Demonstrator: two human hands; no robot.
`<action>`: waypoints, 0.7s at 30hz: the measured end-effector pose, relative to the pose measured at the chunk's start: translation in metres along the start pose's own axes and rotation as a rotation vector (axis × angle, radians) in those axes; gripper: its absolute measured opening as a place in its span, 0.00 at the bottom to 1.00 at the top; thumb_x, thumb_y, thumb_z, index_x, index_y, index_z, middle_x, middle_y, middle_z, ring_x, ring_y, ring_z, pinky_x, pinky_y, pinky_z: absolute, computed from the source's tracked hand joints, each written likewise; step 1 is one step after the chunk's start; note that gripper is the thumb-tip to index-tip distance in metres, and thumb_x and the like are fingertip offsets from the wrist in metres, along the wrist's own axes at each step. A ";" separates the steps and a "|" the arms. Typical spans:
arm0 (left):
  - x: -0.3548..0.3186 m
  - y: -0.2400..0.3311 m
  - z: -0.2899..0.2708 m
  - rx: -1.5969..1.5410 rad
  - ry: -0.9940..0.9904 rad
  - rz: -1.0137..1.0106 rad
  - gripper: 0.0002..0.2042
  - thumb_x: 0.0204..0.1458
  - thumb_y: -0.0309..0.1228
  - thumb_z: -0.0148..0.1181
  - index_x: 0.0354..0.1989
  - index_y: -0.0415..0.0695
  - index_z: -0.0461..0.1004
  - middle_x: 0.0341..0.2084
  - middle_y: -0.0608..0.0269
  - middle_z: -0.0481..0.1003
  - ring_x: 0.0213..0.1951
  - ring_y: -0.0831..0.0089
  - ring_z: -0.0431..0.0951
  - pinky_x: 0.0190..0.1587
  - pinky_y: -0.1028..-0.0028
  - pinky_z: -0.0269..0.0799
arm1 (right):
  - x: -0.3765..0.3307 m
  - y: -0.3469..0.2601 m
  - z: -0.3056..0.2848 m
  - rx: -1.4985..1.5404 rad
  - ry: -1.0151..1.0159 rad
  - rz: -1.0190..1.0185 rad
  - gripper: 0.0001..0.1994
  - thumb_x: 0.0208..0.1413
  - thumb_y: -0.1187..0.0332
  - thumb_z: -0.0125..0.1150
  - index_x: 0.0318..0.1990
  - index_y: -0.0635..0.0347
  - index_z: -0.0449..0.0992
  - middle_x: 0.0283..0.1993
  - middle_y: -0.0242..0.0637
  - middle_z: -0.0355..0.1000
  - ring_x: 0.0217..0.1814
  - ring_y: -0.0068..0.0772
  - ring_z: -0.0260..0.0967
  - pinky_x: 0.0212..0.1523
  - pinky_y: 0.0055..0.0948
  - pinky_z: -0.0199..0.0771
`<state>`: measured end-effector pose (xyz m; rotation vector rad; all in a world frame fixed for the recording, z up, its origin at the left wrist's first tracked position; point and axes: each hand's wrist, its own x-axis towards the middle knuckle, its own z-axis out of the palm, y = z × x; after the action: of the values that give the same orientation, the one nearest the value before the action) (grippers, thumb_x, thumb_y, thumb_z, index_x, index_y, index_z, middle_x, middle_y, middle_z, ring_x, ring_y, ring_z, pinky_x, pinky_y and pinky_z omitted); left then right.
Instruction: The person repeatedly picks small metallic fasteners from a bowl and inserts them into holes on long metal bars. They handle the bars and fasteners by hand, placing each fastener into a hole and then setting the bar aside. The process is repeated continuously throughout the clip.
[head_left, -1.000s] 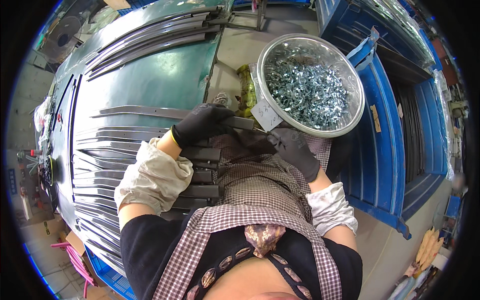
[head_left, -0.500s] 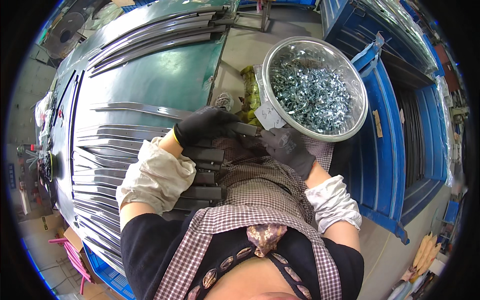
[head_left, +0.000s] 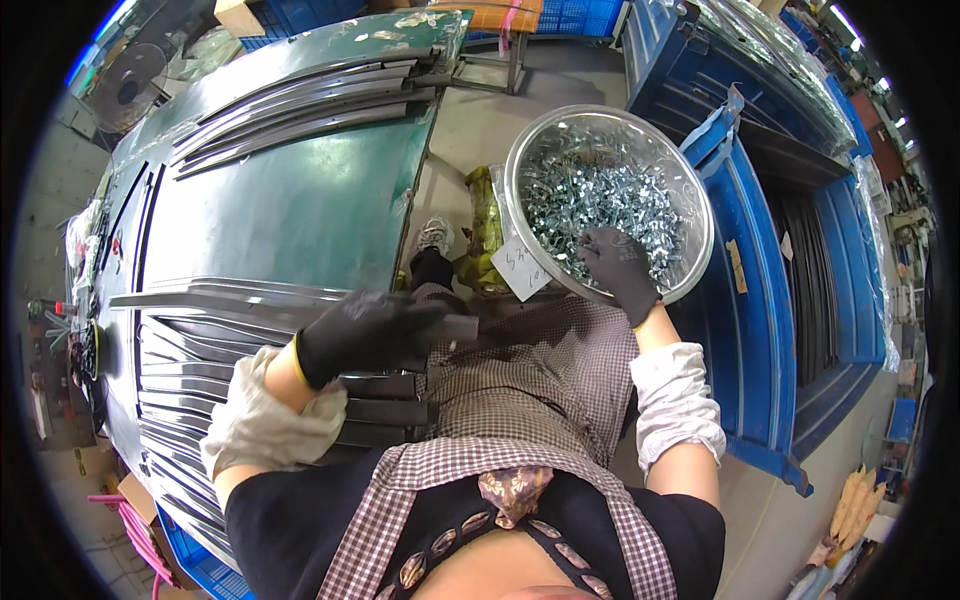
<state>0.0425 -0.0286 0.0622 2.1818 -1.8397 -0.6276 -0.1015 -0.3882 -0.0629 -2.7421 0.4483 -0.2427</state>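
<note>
My left hand [head_left: 362,335], in a black glove and slightly blurred, is closed round a long dark metal strip [head_left: 461,328]. The strip's end sticks out past my fingers over my lap, and its length runs left over the table. My right hand [head_left: 622,272], gloved too, reaches over the near rim of a clear round tub [head_left: 708,236]. Its fingers are drawn together at the heap of small shiny metal clips [head_left: 610,205] inside; whatever lies between the fingertips is hidden. More dark strips [head_left: 190,375] lie side by side beneath and nearer than my left forearm.
A green table [head_left: 270,225] extends to the left, with another bundle of dark strips [head_left: 330,95] at its far side. Right of the tub stands a blue metal crate [head_left: 745,370] holding long dark pieces. A white paper label [head_left: 521,268] hangs beside the tub.
My right hand has left the strip's end and gone up and right into the tub. My left hand, still round the strip, has shifted left and nearer. The whole view has tilted slightly.
</note>
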 end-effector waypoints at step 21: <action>0.122 -0.285 -0.079 0.610 0.666 -0.640 0.47 0.44 0.57 0.69 0.71 0.50 0.56 0.70 0.55 0.59 0.71 0.52 0.56 0.68 0.41 0.46 | 0.030 -0.005 0.033 -0.274 -0.147 -0.015 0.09 0.55 0.68 0.56 0.42 0.59 0.72 0.36 0.45 0.77 0.35 0.49 0.79 0.36 0.44 0.79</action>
<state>0.3450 -0.1007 -0.0124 2.8719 -1.0421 0.6271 -0.0650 -0.3840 -0.0881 -3.0042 0.4499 0.0198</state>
